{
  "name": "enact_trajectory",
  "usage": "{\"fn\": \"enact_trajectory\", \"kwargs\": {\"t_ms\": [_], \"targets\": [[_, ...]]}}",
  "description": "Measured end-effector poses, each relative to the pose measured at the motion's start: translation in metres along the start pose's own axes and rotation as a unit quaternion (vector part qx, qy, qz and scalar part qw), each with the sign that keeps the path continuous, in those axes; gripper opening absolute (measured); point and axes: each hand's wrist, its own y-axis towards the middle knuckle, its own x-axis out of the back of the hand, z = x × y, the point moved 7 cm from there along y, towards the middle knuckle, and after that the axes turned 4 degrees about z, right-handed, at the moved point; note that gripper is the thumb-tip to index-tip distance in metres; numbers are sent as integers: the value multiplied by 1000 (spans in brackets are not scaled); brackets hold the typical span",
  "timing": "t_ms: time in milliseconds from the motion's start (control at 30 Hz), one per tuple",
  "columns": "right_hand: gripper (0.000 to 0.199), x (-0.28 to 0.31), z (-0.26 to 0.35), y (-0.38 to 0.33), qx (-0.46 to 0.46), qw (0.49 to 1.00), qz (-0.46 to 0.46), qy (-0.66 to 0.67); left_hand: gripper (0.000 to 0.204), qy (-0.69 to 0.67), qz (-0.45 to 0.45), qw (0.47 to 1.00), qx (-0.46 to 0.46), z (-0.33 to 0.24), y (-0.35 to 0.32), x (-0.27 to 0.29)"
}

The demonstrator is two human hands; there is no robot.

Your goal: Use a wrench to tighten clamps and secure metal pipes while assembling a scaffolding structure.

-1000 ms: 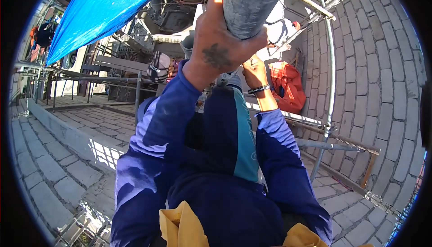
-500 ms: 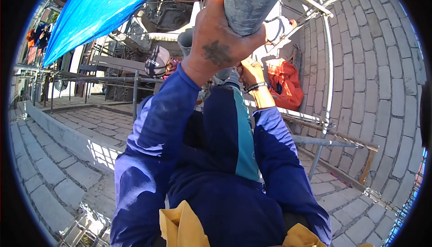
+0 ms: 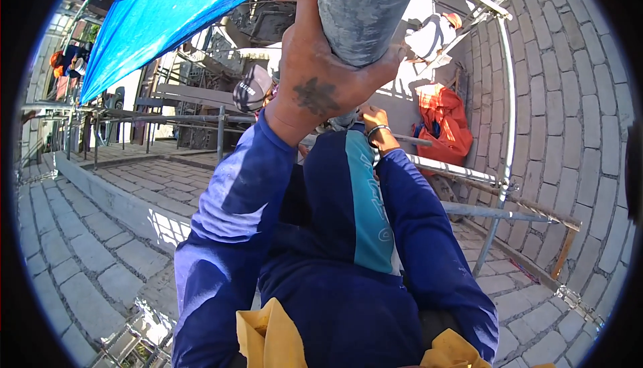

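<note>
A thick grey pipe rises close in front of me. My left hand is closed around its lower part, with the thumb on its right side. Lower down and farther off, my right hand is closed beside my raised leg. Part of it is hidden behind my left hand, and what it holds, if anything, cannot be made out. A thin grey bar shows just right of that wrist; whether the hand touches it is unclear.
Scaffold tubes stand at my right before a block wall. An orange-red cloth bundle lies below. A blue tarp hangs at the upper left. People are below: one in a cap, another in a white top.
The pipe and my left hand have shifted slightly left and look nearer. My right hand has moved a little lower, and the view has turned, sliding the surroundings right.
</note>
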Motion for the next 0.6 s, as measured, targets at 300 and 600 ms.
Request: {"fn": "enact_trajectory", "kwargs": {"t_ms": [300, 600], "targets": [[33, -16, -8, -1, -93, 988, 21, 121, 38, -22, 35, 998, 52, 5, -2, -3], [23, -10, -12, 12, -26, 989, 21, 141, 63, -49, 74, 977, 193, 1, 6, -4]]}}
